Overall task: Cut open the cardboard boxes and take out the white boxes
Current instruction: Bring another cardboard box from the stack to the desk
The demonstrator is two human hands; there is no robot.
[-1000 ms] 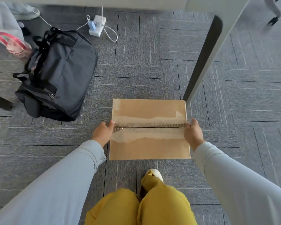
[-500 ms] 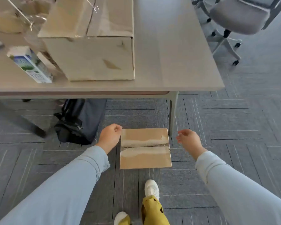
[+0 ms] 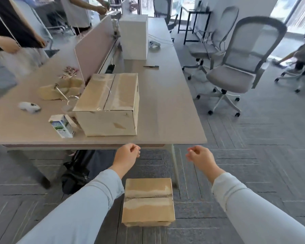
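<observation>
1. Two hands have just come off the small cardboard box point(image 3: 148, 202): a second ago each gripped an end of it on the carpet point(image 3: 253, 173), and now both hang in the air with nothing in them.
2. Left hand point(image 3: 126, 156) is loosely curled, fingers drawn in toward the palm, closed on nothing. The small cardboard box lies on the floor below and behind it, near the forearm sleeve.
3. Right hand point(image 3: 200, 156) is likewise loosely curled and bare, well apart from the left. The same box sits below and to its inner side.
4. The view has also lifted since half a second ago, from the floor up over the desk point(image 3: 174, 111), which suggests the person is straightening up.
5. Ahead of and above the left hand, a larger cardboard box point(image 3: 109, 104) rests on the desk, its top seam taped shut. Farther ahead stands a white box point(image 3: 134, 37), already out.
6. My reading: the floor box, its tape strip torn away, looks set aside as done, and the taped box is the next to cut. A dark pen-like tool point(image 3: 151, 66) lies beyond it; whether it is a blade I cannot tell.
</observation>
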